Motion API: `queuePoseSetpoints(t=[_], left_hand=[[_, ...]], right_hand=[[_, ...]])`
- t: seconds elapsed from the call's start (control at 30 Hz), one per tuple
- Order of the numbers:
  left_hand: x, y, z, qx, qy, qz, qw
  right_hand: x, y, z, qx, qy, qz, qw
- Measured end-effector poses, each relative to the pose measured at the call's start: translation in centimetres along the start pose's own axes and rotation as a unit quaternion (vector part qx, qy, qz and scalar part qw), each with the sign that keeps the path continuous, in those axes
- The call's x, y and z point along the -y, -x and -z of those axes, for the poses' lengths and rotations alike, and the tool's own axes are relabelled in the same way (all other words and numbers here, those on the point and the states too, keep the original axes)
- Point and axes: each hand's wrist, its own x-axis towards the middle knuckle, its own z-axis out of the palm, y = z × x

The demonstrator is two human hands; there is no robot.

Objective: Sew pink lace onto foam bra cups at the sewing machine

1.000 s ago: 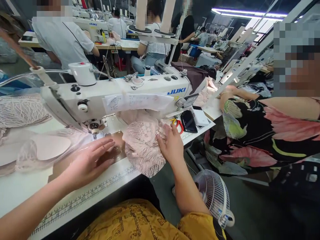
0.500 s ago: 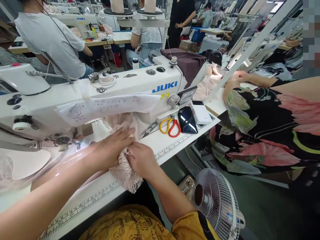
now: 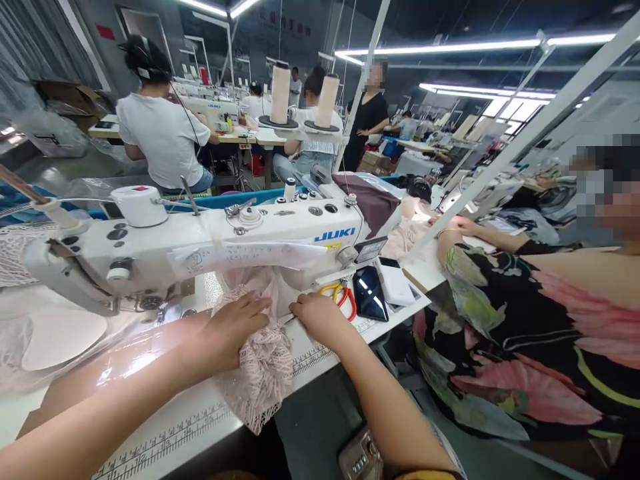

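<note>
Pale pink lace fabric (image 3: 265, 373) is bunched under the sewing machine arm and hangs over the table's front edge. My left hand (image 3: 235, 330) presses on it and grips its gathered folds, the thumb hidden. Apart from the lace, to its right, my right hand (image 3: 320, 321) rests low on the table with its fingers curled round metal tweezers. Only a thin tip of the tweezers (image 3: 288, 319) shows; the rest is under the hand. Just behind that hand lie scissors (image 3: 345, 300) with yellow and red handles, partly covered.
The white sewing machine (image 3: 280, 230) spans the table, a paper strip (image 3: 240, 259) with handwriting taped along it. A dark phone (image 3: 370, 293) and a white box (image 3: 397, 283) lie at the right end. A person in a floral garment (image 3: 500, 347) sits close on the right.
My right hand has let go of the lace and moved right onto the tweezers. My left hand stays on the lace. The camera has tilted up, showing more of the room.
</note>
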Motion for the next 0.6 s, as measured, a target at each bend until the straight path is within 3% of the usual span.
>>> queuePoseSetpoints(t=[0.2, 0.33, 0.4, 0.47, 0.6], left_hand=[[0.2, 0.4, 0.3, -0.006, 0.021, 0.012, 1.000], [-0.8, -1.1, 1.9, 0.047, 0.010, 0.006, 0.999], [-1.5, -2.3, 2.2, 0.054, 0.000, -0.002, 0.999], [-2.1, -3.7, 2.0, 0.040, -0.006, -0.015, 0.999], [-3.1, -5.5, 0.4, -0.020, 0.018, -0.035, 0.999]], right_hand=[[-0.2, 2.6, 0.8, -0.002, 0.015, -0.027, 1.000], [-0.5, 6.4, 0.7, -0.081, -0.115, -0.086, 0.986], [-0.5, 8.0, 0.4, -0.156, -0.226, -0.096, 0.957], [-0.2, 9.1, 0.1, -0.215, -0.342, -0.090, 0.910], [1.8, 9.7, -0.9, -0.215, -0.563, -0.072, 0.795]])
